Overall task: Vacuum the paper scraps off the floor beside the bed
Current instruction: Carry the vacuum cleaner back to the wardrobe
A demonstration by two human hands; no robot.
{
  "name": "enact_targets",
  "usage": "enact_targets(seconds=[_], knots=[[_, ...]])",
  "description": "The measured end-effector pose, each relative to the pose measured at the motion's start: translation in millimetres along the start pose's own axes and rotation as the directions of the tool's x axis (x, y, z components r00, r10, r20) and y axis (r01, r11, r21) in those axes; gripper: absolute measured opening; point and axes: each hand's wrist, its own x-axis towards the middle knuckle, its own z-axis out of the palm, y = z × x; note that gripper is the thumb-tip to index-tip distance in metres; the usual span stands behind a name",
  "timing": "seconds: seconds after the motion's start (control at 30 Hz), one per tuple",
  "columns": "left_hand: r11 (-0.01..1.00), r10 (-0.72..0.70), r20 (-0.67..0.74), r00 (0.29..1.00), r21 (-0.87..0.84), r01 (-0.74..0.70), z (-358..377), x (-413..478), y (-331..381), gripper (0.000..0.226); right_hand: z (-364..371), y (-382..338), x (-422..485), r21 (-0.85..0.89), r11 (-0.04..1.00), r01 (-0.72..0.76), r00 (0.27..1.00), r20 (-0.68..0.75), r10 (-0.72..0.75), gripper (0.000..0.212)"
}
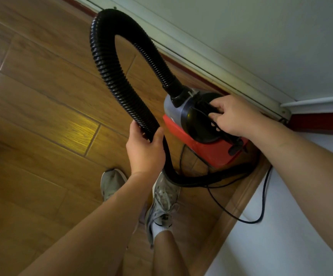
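Note:
A small red, grey and black vacuum cleaner (pixel 217 150) hangs above the wooden floor near the wall corner. My right hand (pixel 235 116) is closed around its black top handle. A ribbed black hose (pixel 109 72) arches up from the vacuum's front and loops back down to my left hand (pixel 144 152), which grips its lower end. The hose's nozzle end is hidden behind that hand. No paper scraps and no bed are in view.
The wooden plank floor (pixel 42 96) spreads out to the left. White walls with a baseboard (pixel 201 56) and a red skirting strip meet in a corner at right. A black power cord (pixel 261 196) trails along the wall. My feet in grey sneakers (pixel 161 204) stand below the vacuum.

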Motion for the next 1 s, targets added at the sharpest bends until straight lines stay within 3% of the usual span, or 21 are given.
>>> enact_targets(seconds=[0.53,1.0], knots=[[1.000,0.008,0.027,1.000,-0.010,-0.008,-12.5,-12.0,-4.2,0.029,6.6,-4.6,-9.0,-0.024,1.000,-0.021,0.999,-0.048,0.020,0.009],[1.000,0.024,0.113,0.993,0.013,-0.025,-49.0,-22.0,-5.2,0.027,19.3,-28.5,-43.1,-0.148,0.982,-0.113,0.970,-0.230,0.077,0.037]])
